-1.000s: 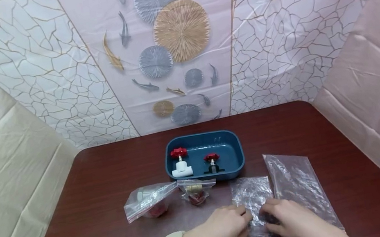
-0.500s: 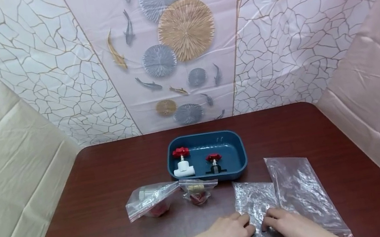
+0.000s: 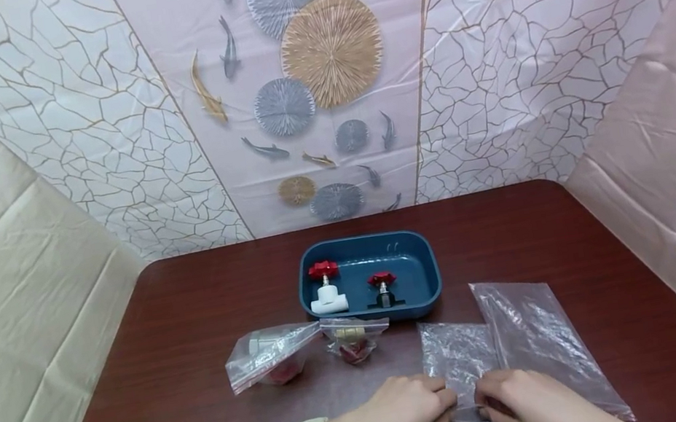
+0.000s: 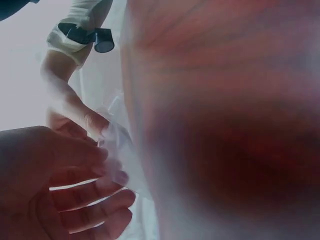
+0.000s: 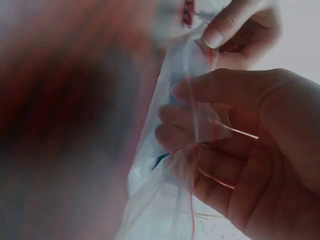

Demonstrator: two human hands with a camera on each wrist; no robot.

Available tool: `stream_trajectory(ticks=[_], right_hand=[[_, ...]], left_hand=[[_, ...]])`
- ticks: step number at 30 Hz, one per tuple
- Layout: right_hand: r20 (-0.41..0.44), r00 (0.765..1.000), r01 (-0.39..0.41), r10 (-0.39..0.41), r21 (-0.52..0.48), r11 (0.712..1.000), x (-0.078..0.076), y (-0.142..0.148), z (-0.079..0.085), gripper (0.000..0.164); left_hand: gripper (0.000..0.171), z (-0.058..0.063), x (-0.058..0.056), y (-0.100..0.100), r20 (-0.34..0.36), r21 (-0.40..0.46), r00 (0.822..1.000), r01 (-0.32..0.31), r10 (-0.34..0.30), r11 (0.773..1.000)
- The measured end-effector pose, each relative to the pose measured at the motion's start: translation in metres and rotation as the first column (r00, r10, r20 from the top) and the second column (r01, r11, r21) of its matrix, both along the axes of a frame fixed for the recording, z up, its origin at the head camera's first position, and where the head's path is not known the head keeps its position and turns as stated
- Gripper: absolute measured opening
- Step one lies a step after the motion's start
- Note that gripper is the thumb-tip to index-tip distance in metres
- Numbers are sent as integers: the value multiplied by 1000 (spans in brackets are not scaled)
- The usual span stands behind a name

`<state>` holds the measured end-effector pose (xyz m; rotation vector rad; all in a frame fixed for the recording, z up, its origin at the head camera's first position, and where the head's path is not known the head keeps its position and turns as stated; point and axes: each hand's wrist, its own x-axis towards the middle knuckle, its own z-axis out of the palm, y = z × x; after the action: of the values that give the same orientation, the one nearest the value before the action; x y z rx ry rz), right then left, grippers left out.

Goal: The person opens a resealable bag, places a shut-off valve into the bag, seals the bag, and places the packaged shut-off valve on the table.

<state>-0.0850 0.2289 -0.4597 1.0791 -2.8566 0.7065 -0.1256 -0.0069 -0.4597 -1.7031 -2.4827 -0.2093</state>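
A small clear zip bag (image 3: 457, 358) lies at the table's front, between the two hands. My left hand (image 3: 404, 418) pinches its near left edge; in the right wrist view its thumb (image 5: 215, 37) presses the film near the red zip line. My right hand (image 3: 531, 405) pinches the same bag near its mouth, and some of its fingertips (image 5: 175, 112) show through the clear film. In the left wrist view both hands meet at the bag's edge (image 4: 117, 145). Nothing shows inside this bag.
A larger clear bag (image 3: 548, 344) lies flat at the right, beside the right hand. Behind stands a blue tray (image 3: 405, 236) holding a white valve (image 3: 329, 301) and a black valve (image 3: 385, 296), both with red handwheels. Two bagged valves, one left (image 3: 278, 357) and one middle (image 3: 354, 345), sit before it.
The small bag has slid slightly toward me. Both hands stay at its near end, the right fingers now drawn in closer. The head view has shifted a little.
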Motion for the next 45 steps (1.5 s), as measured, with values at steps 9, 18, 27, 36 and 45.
stream_trajectory(ticks=[9, 18, 27, 36, 45], right_hand=[[-297, 948, 91, -113, -87, 992, -3, 0, 28, 28], [-373, 916, 112, -145, -108, 988, -6, -4, 46, 24], [-484, 871, -24, -86, -217, 976, -4, -15, 60, 25], [-535, 843, -19, -46, -116, 993, -11, -24, 55, 45], [-571, 821, -55, -6, -89, 995, -14, -30, 49, 50]], left_hand=[[11, 36, -13, 2, -8, 124, 999, -49, 50, 991], [9, 47, -17, 4, 12, 192, 997, -80, 79, 978], [7, 60, -23, -5, 212, 253, 972, -155, 102, 955], [8, 59, -25, -11, 247, 270, 963, -175, 108, 947], [8, 55, -30, -14, 279, 260, 950, -217, 141, 941]])
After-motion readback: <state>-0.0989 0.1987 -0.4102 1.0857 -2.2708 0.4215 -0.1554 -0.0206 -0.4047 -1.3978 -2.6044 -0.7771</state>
